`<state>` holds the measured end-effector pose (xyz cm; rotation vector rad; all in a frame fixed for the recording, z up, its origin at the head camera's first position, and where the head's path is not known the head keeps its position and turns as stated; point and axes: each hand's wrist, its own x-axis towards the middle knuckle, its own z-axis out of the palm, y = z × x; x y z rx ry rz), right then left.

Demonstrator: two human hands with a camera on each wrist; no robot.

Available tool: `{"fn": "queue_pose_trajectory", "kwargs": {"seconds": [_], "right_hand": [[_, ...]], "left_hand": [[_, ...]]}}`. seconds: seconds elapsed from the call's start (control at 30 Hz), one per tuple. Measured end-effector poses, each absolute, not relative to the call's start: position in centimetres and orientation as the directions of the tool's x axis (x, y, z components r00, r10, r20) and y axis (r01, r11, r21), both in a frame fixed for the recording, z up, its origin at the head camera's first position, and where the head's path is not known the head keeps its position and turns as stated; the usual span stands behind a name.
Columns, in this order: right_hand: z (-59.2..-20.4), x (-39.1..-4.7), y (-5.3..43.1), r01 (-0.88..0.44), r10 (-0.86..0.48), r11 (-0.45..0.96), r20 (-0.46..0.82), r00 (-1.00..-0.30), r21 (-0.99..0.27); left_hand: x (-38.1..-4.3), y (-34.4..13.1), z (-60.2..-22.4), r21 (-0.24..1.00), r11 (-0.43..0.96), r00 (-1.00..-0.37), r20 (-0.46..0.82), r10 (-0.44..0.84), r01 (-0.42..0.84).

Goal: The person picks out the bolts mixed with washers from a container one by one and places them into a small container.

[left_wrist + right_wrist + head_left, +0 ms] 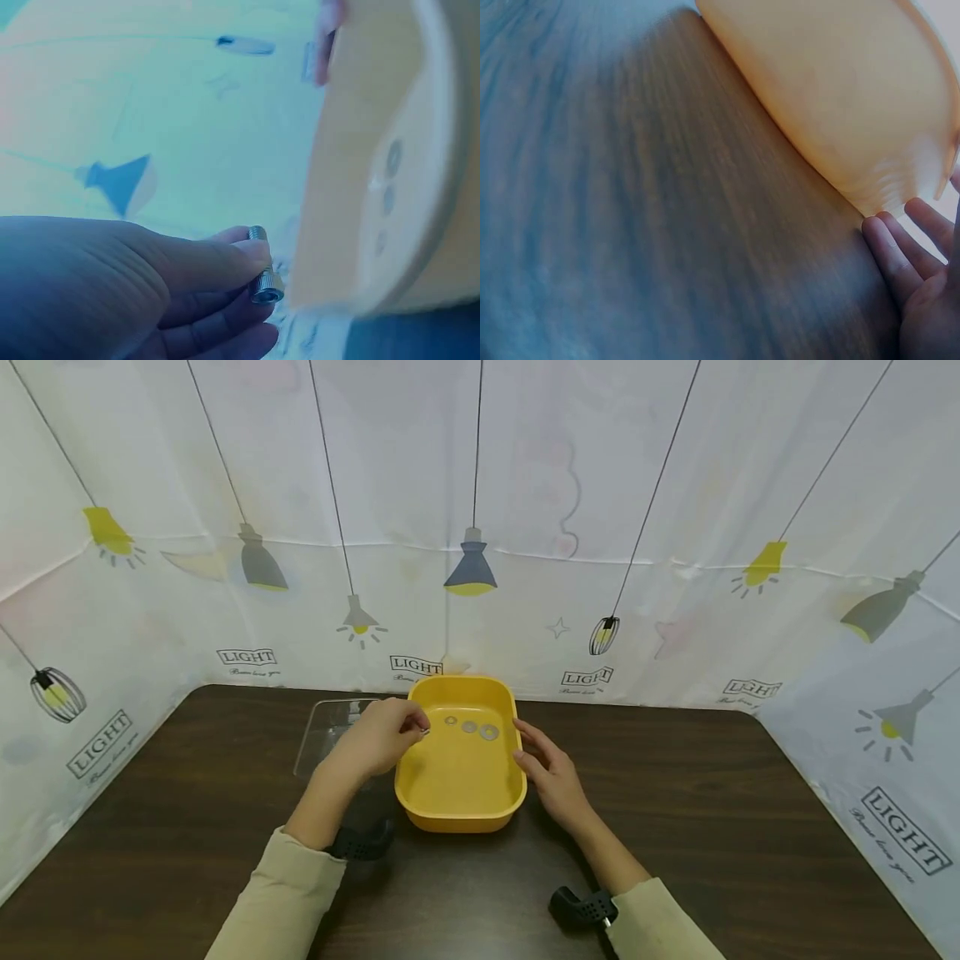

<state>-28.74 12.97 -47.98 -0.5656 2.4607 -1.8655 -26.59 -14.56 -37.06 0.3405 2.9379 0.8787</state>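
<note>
My left hand [378, 737] pinches a small silver socket-head bolt [265, 286] between thumb and fingers, at the left rim of a yellow plastic bin [461, 822]. In the left wrist view the bolt's threaded end points up and its knurled head hangs down. Three flat metal washers, a small one [451, 720], a middle one [468, 727] and a large one [489, 732], lie in a row inside the bin. Against the bin's right side rest the extended fingers of my right hand [557, 781].
A clear plastic tray [309, 742] stands left of the bin, partly hidden by my left hand. Everything is on a dark wood-grain table [675, 810]. Behind it hangs a white curtain [525, 610] printed with lamps.
</note>
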Motion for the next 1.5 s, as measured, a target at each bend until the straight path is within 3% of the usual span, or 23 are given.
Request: {"fn": "queue_pose_trajectory", "kwargs": {"seconds": [0.47,1.5], "right_hand": [[-47.9,-28.8,12.9,-0.276,-0.278,0.241,0.207,-0.938,-0.930],[-47.9,-28.7,13.0,-0.270,-0.278,0.261,0.195,-0.940,-0.927]], "left_hand": [[-25.7,-19.3,-35.4,0.499,0.852,-0.987,0.057,0.151,0.160],[-28.6,-22.4,-40.1,0.386,0.922,-1.000,-0.021,0.020,0.011]]}}
